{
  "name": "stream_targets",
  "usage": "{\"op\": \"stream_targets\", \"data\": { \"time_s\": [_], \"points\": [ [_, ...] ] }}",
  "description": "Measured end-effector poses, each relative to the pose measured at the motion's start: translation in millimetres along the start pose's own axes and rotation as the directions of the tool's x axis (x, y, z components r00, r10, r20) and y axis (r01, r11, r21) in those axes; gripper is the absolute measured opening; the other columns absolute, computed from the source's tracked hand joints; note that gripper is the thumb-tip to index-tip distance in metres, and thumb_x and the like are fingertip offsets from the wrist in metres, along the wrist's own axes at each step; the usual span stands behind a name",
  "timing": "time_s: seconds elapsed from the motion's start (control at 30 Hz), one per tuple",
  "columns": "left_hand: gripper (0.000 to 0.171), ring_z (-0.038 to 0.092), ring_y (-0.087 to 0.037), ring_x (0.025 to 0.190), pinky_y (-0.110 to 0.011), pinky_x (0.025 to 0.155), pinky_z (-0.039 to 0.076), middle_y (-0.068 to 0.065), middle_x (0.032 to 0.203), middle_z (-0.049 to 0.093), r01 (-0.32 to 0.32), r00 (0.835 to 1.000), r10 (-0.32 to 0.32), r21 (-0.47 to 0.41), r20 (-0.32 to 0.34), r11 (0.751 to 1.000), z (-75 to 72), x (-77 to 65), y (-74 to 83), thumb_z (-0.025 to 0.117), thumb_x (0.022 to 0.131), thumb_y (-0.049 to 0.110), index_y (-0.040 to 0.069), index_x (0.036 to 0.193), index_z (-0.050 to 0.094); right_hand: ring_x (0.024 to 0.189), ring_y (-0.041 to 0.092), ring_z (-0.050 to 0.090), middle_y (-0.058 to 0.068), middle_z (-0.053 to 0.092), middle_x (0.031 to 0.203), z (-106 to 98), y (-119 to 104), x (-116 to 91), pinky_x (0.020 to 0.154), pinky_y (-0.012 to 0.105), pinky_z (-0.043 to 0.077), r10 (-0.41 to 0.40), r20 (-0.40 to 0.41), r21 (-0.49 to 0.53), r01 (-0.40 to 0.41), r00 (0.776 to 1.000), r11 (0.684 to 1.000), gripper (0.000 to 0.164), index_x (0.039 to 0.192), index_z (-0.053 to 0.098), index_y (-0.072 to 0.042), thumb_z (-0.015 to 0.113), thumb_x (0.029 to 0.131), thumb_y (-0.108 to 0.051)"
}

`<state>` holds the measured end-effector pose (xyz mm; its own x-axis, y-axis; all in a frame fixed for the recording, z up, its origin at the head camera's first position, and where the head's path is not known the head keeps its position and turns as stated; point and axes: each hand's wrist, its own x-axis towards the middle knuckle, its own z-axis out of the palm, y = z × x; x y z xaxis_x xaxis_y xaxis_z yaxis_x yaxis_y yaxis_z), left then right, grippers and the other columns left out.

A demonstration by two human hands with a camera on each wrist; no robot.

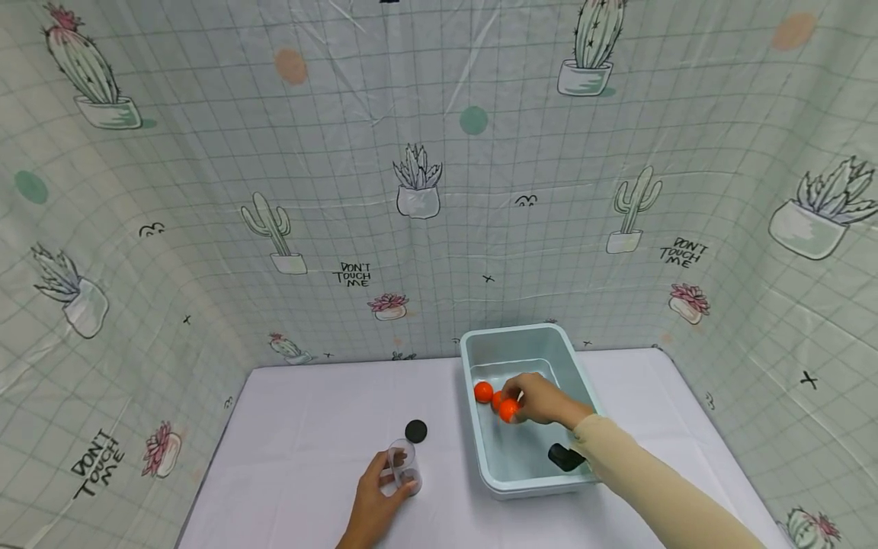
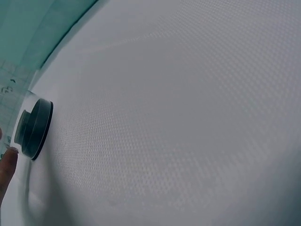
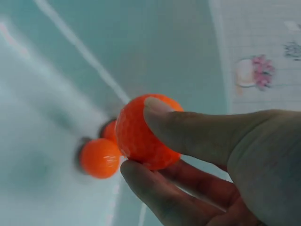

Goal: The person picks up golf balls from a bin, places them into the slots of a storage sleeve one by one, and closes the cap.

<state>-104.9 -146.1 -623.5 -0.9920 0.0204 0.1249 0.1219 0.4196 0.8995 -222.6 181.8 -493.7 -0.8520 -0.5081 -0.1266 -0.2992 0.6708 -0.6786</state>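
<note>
My right hand (image 1: 542,401) pinches an orange golf ball (image 3: 146,136) between thumb and fingers, over the inside of a pale grey-blue bin (image 1: 482,435). Dimples show on the ball in the right wrist view. Two more orange golf balls (image 3: 99,158) lie on the bin floor just beyond it. On the left, my left hand (image 1: 376,499) holds a clear cylindrical jar (image 1: 409,462) on the table, its fingers and thumb curled round the sides. Behind the jar lies a round black lid (image 1: 415,431), also seen at the left edge of the left wrist view.
A small black object (image 1: 565,457) lies in the bin's near right part, partly overlapped by the right sleeve (image 1: 645,473). A white cloth covers the table (image 1: 302,442). Grid-patterned curtains (image 1: 439,252) with cactus prints hang behind and on both sides.
</note>
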Motion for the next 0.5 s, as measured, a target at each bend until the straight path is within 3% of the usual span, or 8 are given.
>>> {"op": "stream_targets", "data": {
  "time_s": [0.27,0.5],
  "points": [
    [0.056,0.065,-0.034,0.120,-0.034,0.097,0.062,-0.010,0.126,0.068,-0.003,1.000,0.003,0.014,0.003,1.000,2.6,4.5,-0.4,0.089,0.084,0.012,0.006,0.132,0.061,0.092,0.028,0.067,0.008,0.071,0.101,-10.5,-21.8,-14.0,0.082,0.041,0.064,0.000,-0.098,0.042,0.005,0.995,0.999,0.027,0.103,0.073,-0.001,0.086,0.080,0.006],
    [0.055,0.064,-0.037,0.122,-0.035,0.099,0.061,-0.012,0.128,0.068,0.004,1.000,-0.004,0.008,0.007,1.000,4.4,8.5,2.0,0.088,0.085,0.011,0.005,0.132,0.061,0.099,0.031,0.071,0.014,0.074,0.114,0.7,-45.0,-20.2,0.079,0.033,0.064,-0.062,-0.165,0.091,0.077,0.984,0.993,0.034,0.114,0.073,0.003,0.086,0.082,0.003]
  ]
}}
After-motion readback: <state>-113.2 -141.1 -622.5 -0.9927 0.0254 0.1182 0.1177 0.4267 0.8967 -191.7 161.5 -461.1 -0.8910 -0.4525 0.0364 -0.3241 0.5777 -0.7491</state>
